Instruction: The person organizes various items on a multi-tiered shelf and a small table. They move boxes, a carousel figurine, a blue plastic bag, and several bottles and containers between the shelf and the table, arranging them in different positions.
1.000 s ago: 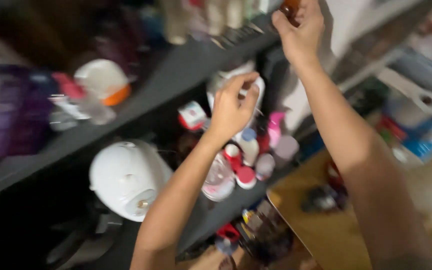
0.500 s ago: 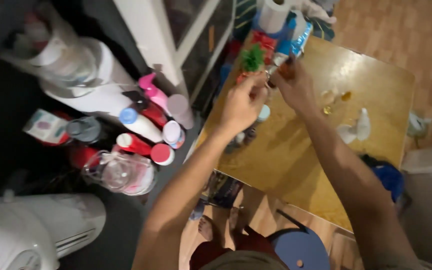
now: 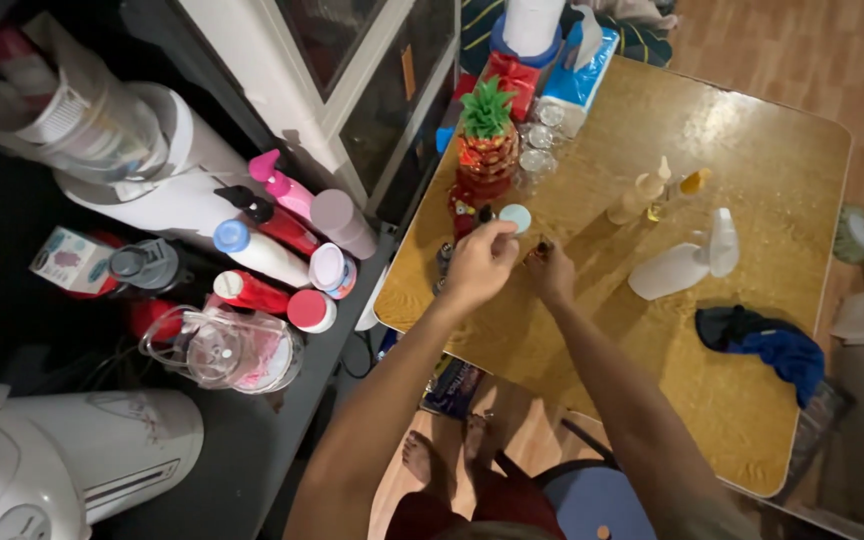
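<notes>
A small dark bottle (image 3: 542,247) sits pinched in the fingertips of the right hand (image 3: 550,272), low over the glossy yellow-brown wooden table (image 3: 752,150). Just beside it, the left hand (image 3: 479,263) is curled, fingers drawn together; whether it grips anything cannot be told. Just beyond the left hand's knuckles lies a round pale-blue cap (image 3: 515,217), and past that stands a red pineapple-shaped ornament with green leaves (image 3: 485,140). Well off past the right hand lies a white spray bottle (image 3: 682,262).
</notes>
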